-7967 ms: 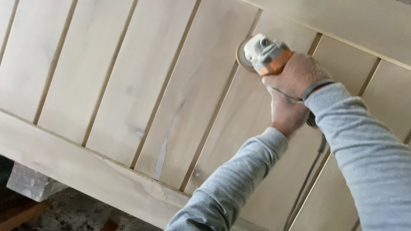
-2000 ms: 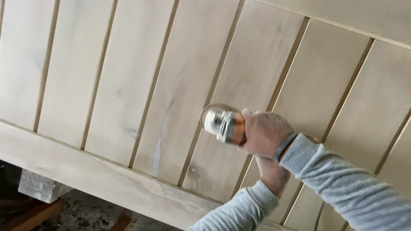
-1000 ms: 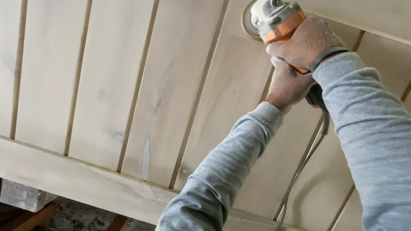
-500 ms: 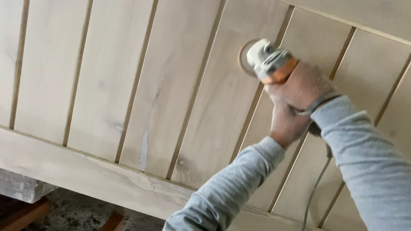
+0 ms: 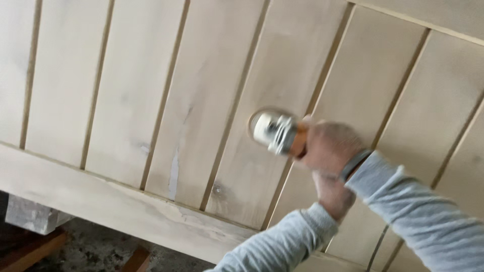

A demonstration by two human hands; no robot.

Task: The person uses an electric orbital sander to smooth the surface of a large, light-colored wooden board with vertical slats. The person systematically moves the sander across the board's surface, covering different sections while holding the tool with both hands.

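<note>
While both hands grip one power tool, the nearer left hand (image 5: 333,194) is wrapped around the rear part of the grinder (image 5: 280,133), fingers closed on it; the rear handle itself is hidden under the hands. A grey sleeve (image 5: 282,247) covers the left forearm, which enters from the bottom edge of the wooden panel (image 5: 126,90).

Just beyond the left hand, the right hand (image 5: 330,148) is closed around the orange body of the grinder, directly behind its silver head. A dark band (image 5: 354,165) sits on the right wrist, at the cuff of the second grey sleeve (image 5: 418,216).

The grinder lies across the middle of the panel, head pointing toward the left edge. Its round disc (image 5: 259,118) rests flat against a board, just left of one of the grooves between boards. Motion blur prevents a clear reading of the disc surface.

A pale filler streak (image 5: 173,174) marks a board near the lower rail (image 5: 101,201), well apart from the disc. A knot (image 5: 218,190) shows nearby. Below the rail, at the bottom left corner, a grey block (image 5: 33,216) and reddish timber (image 5: 30,249) are visible.
</note>
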